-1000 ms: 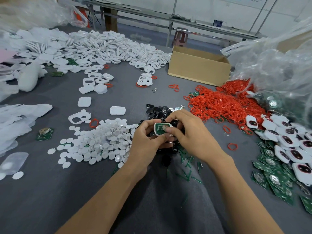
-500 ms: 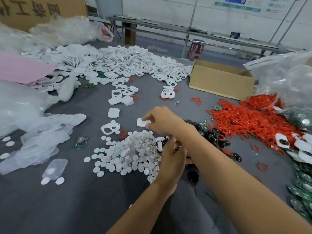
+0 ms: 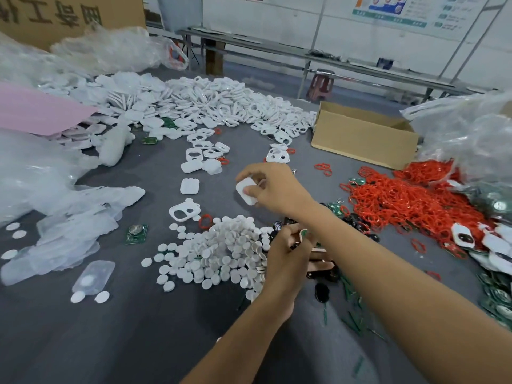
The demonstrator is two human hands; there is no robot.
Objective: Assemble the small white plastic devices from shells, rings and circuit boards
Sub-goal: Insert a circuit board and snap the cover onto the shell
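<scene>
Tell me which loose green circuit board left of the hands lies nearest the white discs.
The board carrying a silver coin cell, alone just left of the disc pile; the others lie far back by the shell heap.

Large dark Chinese characters stand on the cardboard carton (image 3: 72, 20) at far left (cut off by the frame edge; one resembles 工). The wall poster (image 3: 393, 9) carries rows of print, and the circuit board (image 3: 135, 234) has white markings, all too small to read.
</scene>
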